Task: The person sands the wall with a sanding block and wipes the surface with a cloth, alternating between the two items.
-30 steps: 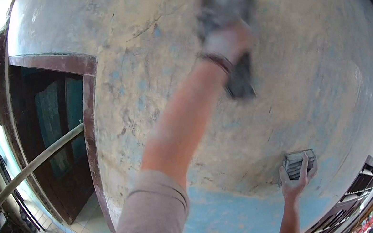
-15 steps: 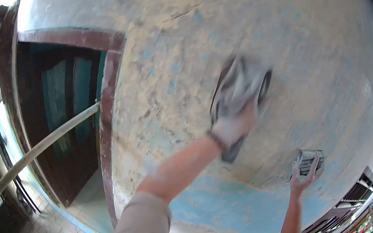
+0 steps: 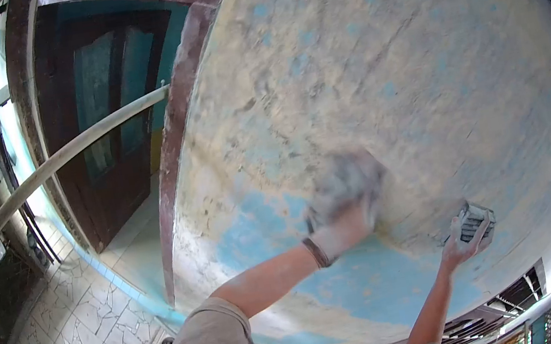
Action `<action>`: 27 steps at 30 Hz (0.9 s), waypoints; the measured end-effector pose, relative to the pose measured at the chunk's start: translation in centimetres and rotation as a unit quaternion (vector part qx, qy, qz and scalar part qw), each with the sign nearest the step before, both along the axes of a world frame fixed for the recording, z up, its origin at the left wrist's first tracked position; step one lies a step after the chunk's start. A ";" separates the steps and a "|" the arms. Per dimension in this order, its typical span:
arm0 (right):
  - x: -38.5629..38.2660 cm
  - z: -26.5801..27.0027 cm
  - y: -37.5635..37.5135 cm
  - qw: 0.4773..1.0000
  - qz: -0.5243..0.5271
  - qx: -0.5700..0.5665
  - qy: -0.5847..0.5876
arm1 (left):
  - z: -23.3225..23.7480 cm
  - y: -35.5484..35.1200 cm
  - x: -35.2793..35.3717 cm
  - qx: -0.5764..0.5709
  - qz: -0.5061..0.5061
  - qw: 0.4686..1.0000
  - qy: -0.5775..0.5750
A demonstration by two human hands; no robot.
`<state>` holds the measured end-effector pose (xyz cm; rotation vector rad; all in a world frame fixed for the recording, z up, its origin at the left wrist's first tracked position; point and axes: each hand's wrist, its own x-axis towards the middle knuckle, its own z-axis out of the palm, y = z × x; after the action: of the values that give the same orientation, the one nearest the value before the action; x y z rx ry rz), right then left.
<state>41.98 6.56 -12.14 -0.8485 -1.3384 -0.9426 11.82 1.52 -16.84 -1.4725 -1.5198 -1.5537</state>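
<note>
At far left, pale cracked-pattern floor tiles (image 3: 85,328) beneath a long pale pole (image 3: 73,152), rising toward a maroon door frame (image 3: 174,137); behind the pole, a dark brown wooden door (image 3: 109,204) with teal panels. At center, a worn cream plaster wall (image 3: 421,100) with blue patches. Before it, the left hand (image 3: 345,228), pale with dust and dark-banded at the wrist, closed on a blurred grey object (image 3: 342,180), exact finger placement impossible to tell. Step in hand, by judgement: working this object over the wall surface; such a stroke calls for even pressure and a steady wrist. At right, the right hand (image 3: 458,249), fingers spread yet curled, gripping a small grey ridged block (image 3: 474,222) just beside or against the wall, contact uncertain.
</note>
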 end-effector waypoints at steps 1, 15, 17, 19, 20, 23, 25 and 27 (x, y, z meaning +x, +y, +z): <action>0.0 0.0 0.1 1.000 -0.007 0.003 -0.001 | -1.5 -0.3 1.1 0.031 -0.096 0.995 -0.010; 1.0 -0.3 0.8 1.000 0.003 0.005 0.005 | -1.4 1.0 -21.6 0.103 0.264 0.959 0.022; 0.8 -0.5 1.2 1.000 -0.004 0.007 0.017 | -4.4 -1.6 -21.7 0.139 0.103 0.965 -0.195; 0.9 -0.6 1.2 1.000 -0.013 -0.003 0.023 | -4.7 -3.4 -23.5 0.087 0.102 0.965 -0.227; 0.7 -0.4 1.4 1.000 -0.005 -0.001 0.022 | -2.5 -3.9 -24.1 0.127 0.078 0.975 -0.166; 0.9 -0.4 1.0 1.000 -0.001 0.001 0.016 | 7.1 -4.0 -25.8 0.175 -0.016 0.983 -0.049; 0.7 -0.3 1.0 1.000 -0.008 0.007 0.016 | 12.3 -1.8 -28.1 0.135 -0.026 0.990 -0.026; 1.0 -0.4 1.2 1.000 -0.011 0.005 0.019 | 13.7 -0.1 -29.9 0.133 -0.015 0.991 -0.010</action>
<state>42.96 7.76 -12.49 -0.8708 -1.2922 -0.9460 -18.08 1.44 -3.15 -1.3366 -1.2495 -1.7185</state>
